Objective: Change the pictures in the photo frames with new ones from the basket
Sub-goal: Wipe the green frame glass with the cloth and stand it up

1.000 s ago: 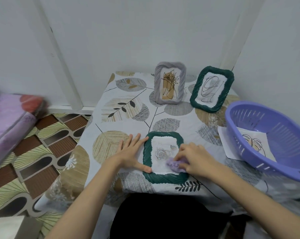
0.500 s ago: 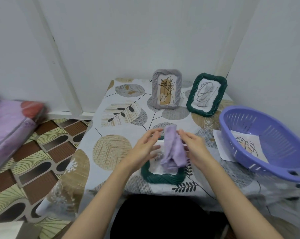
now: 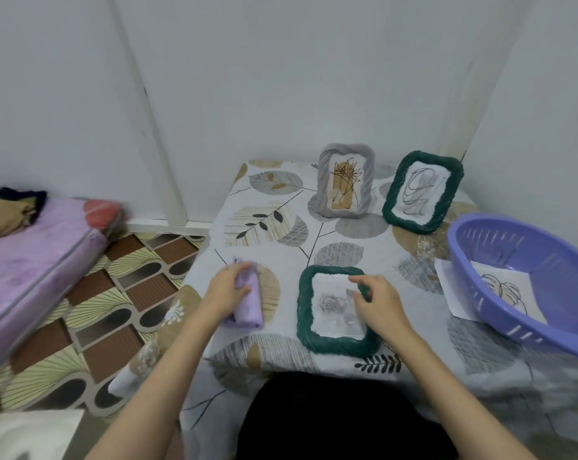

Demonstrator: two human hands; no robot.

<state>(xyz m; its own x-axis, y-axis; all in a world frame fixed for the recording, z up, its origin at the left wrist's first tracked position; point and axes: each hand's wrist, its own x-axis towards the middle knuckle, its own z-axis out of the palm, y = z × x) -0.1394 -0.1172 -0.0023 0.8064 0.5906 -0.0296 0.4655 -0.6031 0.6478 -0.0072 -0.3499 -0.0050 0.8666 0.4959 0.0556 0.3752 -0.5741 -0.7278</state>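
A dark green frame [image 3: 334,343] lies flat near the table's front edge, with a grey rose picture in it. My right hand [image 3: 379,302] hovers over its right side, fingers curled at the rim, holding nothing I can see. Left of the frame, my left hand [image 3: 226,290] presses a folded lilac cloth [image 3: 248,308] onto the table. At the back a grey frame [image 3: 345,180] and a second green frame [image 3: 422,192] stand upright with line drawings. The purple basket [image 3: 513,234] on the right holds a leaf picture [image 3: 503,290].
A leaf-patterned cloth covers the table [image 3: 281,220], which stands in a white wall corner. A sheet of paper [image 3: 447,287] lies partly under the basket. A purple mattress [image 3: 32,270] lies on the patterned floor at left.
Both hands lifted the lilac cloth off the flat green frame. My left hand carried it to the left and set it on the table; my right hand returned to the frame.
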